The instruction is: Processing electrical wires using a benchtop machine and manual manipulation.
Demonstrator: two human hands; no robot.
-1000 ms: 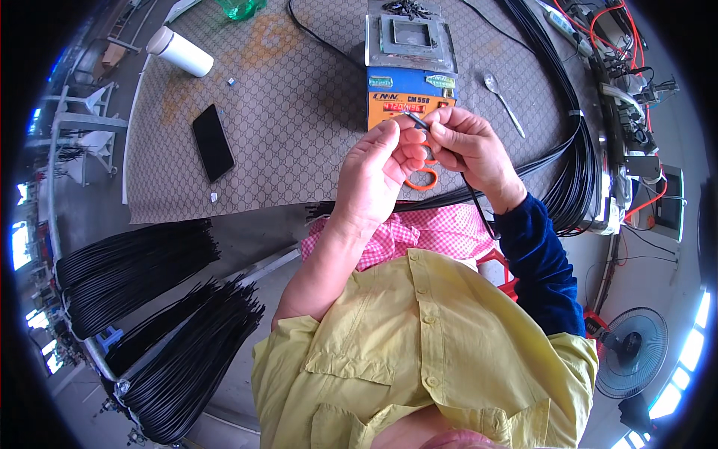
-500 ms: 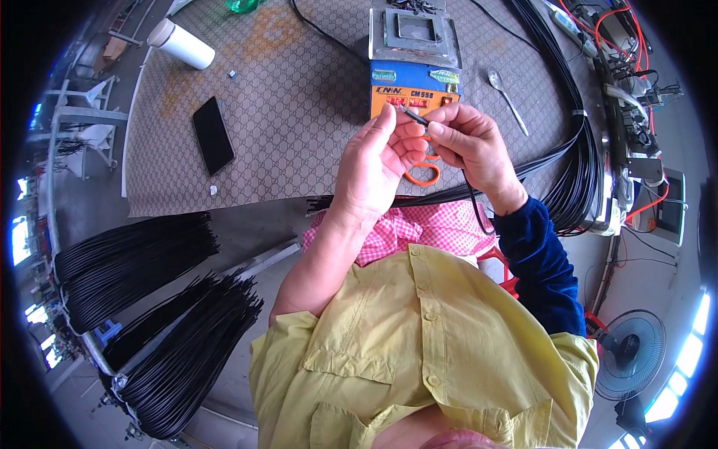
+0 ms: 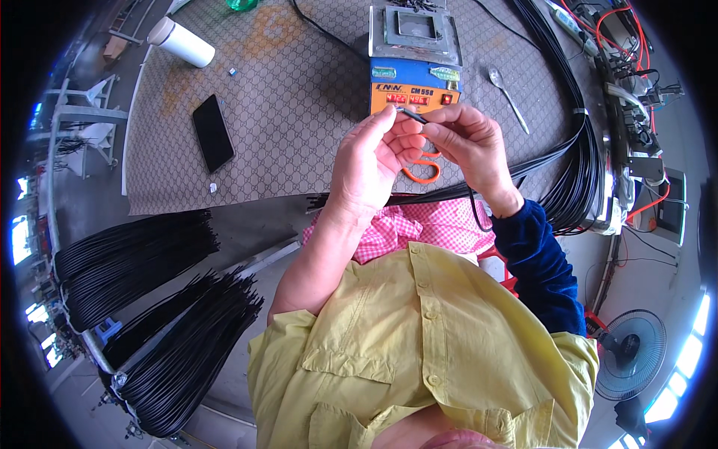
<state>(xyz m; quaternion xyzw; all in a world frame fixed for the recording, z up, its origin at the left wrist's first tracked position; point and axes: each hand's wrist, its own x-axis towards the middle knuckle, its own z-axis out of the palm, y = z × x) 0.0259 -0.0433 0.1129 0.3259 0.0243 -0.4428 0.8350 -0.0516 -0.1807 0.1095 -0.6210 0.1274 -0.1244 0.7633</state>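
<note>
My right hand (image 3: 470,142) pinches a black cable (image 3: 413,115) close to its end, between thumb and fingers. The cable's tail hangs down past my right wrist. My left hand (image 3: 374,153) has its thumb and fingertips closed at the cable's light-coloured tip; the exact grip is partly hidden. Just beyond both hands stands a blue and orange solder pot (image 3: 415,90) with a red lit display and a metal tray on top. Orange-handled scissors (image 3: 422,173) lie below the fingers, their blades hidden.
A long bundle of black cables (image 3: 580,172) curves along the table's right side. A spoon (image 3: 510,102), a phone (image 3: 213,135) and a white cup (image 3: 182,43) lie on the patterned table (image 3: 284,150). More cable bundles (image 3: 191,355) hang at lower left; a fan (image 3: 630,354) stands right.
My right hand has shifted slightly, and its fingers lie a little differently on the cable. The left hand stays nearly in place at the tip.
</note>
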